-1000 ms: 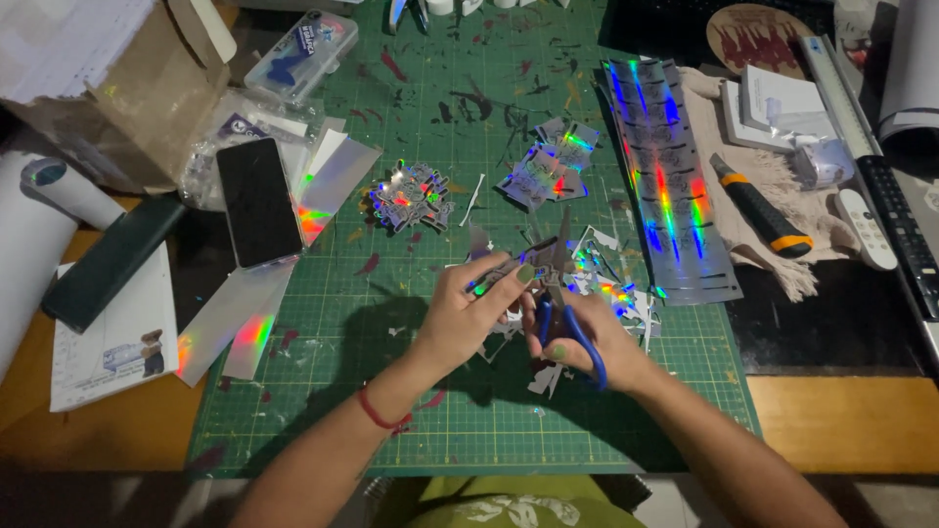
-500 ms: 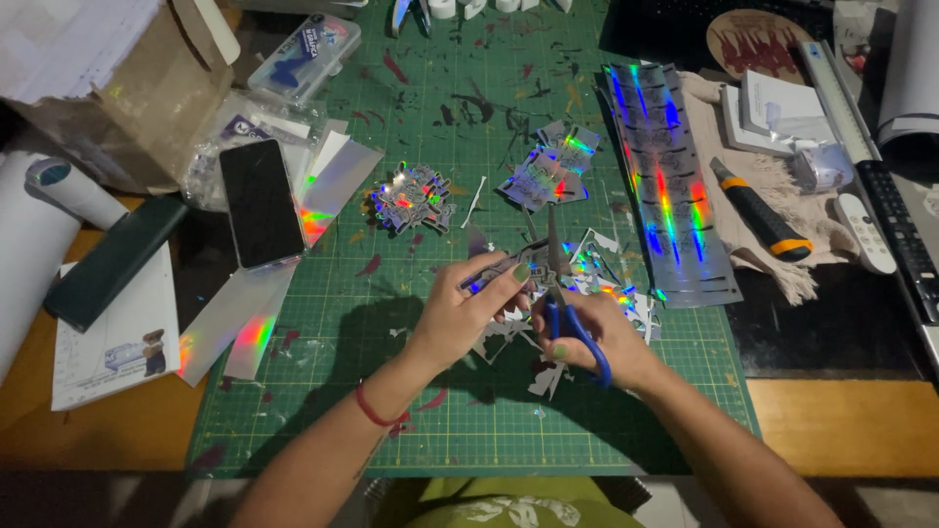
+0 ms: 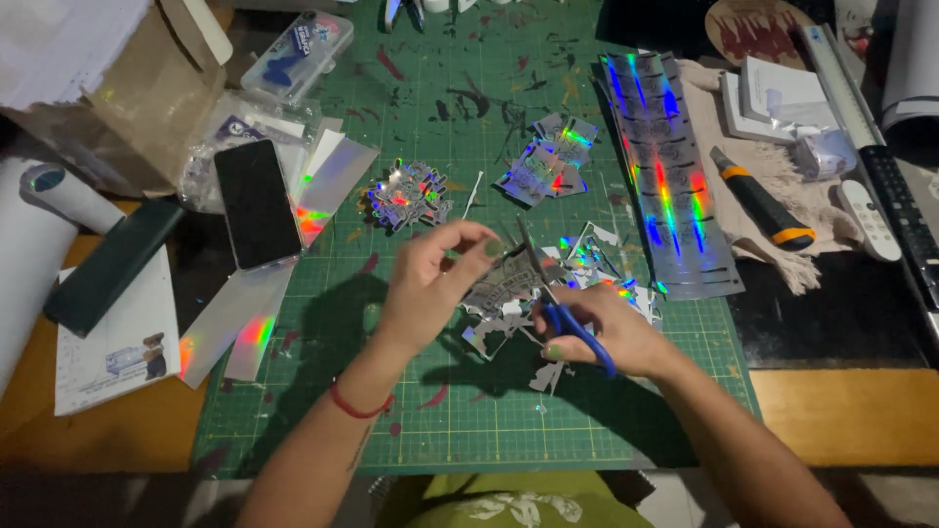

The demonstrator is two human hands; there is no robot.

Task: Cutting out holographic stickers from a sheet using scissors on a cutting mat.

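Left hand [image 3: 430,284] pinching a shiny sticker sheet [image 3: 504,288] above the green mat [image 3: 411,411]; right hand [image 3: 602,332] gripping blue scissors [image 3: 558,303], blades parted (fingertips close by). Risky: could nick a fingertip or slice the design.

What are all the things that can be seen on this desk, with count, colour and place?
cutting mat: one, green, centre of desk
scissors: one, blue handles, in right hand
holographic piece: one, silver, pinched by left hand
cut sticker piles: two, rainbow-silver, upper mat
holographic sheet: one long, silver, right of mat
offcut scraps: many, silver, under the hands
phone: one, black, left
utility knife: one, black and orange, on beige cloth, right
ruler: one, pale, far right
cardboard box: one, brown, upper left
left hand: holds the piece, red wrist band
right hand: grips the scissors
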